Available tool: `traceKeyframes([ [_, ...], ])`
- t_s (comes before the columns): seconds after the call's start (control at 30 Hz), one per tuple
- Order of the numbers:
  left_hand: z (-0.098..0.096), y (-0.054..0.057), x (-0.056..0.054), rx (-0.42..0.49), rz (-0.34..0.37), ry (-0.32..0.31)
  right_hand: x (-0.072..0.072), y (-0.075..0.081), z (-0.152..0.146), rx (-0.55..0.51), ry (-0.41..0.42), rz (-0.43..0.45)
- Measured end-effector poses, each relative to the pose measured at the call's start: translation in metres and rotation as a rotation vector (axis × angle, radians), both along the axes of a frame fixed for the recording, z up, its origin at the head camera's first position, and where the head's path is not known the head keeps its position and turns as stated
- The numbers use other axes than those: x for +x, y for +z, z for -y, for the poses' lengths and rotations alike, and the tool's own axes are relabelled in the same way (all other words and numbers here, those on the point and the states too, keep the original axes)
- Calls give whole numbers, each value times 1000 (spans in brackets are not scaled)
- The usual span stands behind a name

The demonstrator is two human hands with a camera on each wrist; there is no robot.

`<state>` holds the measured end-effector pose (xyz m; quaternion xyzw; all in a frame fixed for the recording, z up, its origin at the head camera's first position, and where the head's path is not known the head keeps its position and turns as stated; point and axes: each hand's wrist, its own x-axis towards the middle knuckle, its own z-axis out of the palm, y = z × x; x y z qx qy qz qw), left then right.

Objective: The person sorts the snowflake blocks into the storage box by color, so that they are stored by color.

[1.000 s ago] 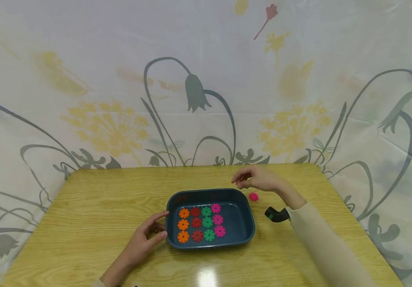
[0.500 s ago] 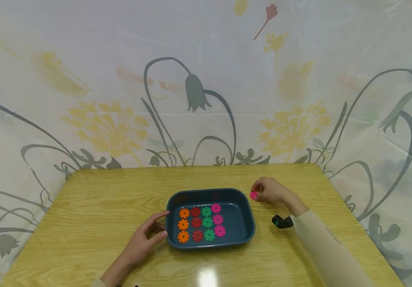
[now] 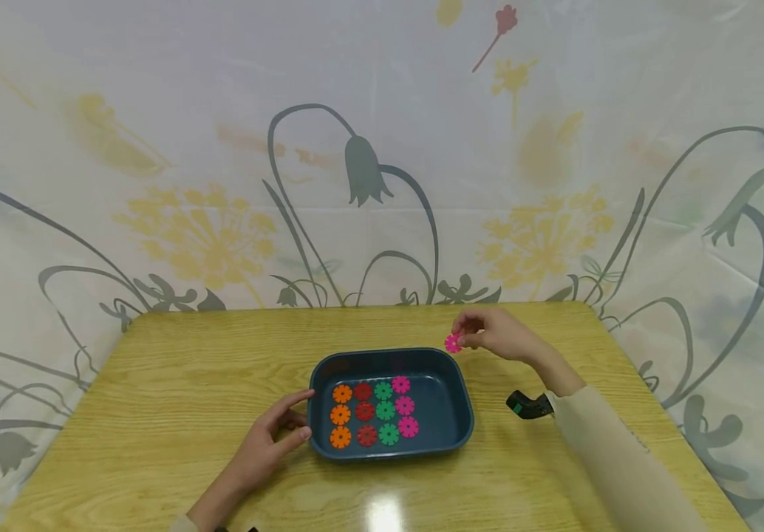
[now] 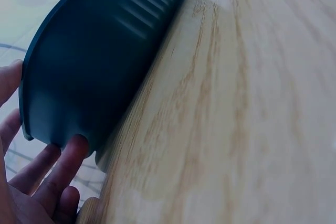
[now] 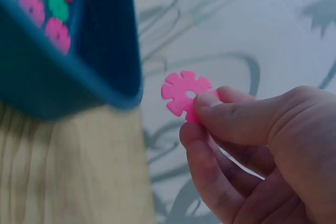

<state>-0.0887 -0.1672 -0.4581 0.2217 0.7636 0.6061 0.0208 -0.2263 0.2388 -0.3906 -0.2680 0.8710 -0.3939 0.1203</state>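
My right hand (image 3: 498, 336) pinches a pink notched plastic disc (image 5: 181, 94) between thumb and fingers, just beyond the back right corner of a dark blue tray (image 3: 459, 399). The disc is flat, with a small centre hole. My left hand (image 3: 265, 447) touches the tray's left end with loosely extended fingers; in the left wrist view its fingertips (image 4: 76, 145) rest against the outer wall. Inside the tray lie columns of similar discs: orange (image 3: 340, 415), red (image 3: 365, 411), green (image 3: 385, 410) and pink (image 3: 405, 406), three in each.
The tray stands on a wooden table (image 3: 222, 369). The tray's right part shows bare floor beside the pink column. A patterned sheet (image 3: 382, 148) hangs behind the table's back edge. A black wrist device (image 3: 530, 405) sits at the right sleeve.
My right hand came down to the pink disc lying right of the tray, took hold of it, then lifted it up and leftward toward the tray's back corner. The left hand stayed in place.
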Motion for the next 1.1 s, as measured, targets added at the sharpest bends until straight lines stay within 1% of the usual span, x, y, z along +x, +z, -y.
traceKeyframes([
  [0.1,0,0,0,-2,3,7,7,18,22,45,104,-19],
  [0.17,-1,1,0,-6,9,13,10,25,36,92,202,-18],
  [0.23,-1,1,0,-8,14,17,11,27,51,138,302,4],
  [0.3,-1,2,0,-9,16,18,13,25,66,190,385,41],
  [0.4,-1,2,0,-11,9,17,16,17,86,299,485,101],
  [0.5,-1,2,1,-13,1,17,22,8,104,449,580,155],
  [0.6,0,1,1,-13,-2,15,28,2,117,590,651,238],
  [0.67,0,0,1,-13,-2,15,31,-1,123,670,673,273],
  [0.7,0,0,1,-13,0,14,31,-2,125,700,670,287],
  [0.77,0,0,0,-16,5,14,31,-3,128,747,661,279],
  [0.83,0,0,0,-20,9,15,30,-3,129,771,639,261],
  [0.93,0,0,0,-25,14,19,28,-4,129,763,602,240],
  [1.03,0,1,0,-25,14,21,28,-6,128,725,590,233],
  [1.1,0,0,0,-24,13,21,29,-8,127,702,596,227],
])
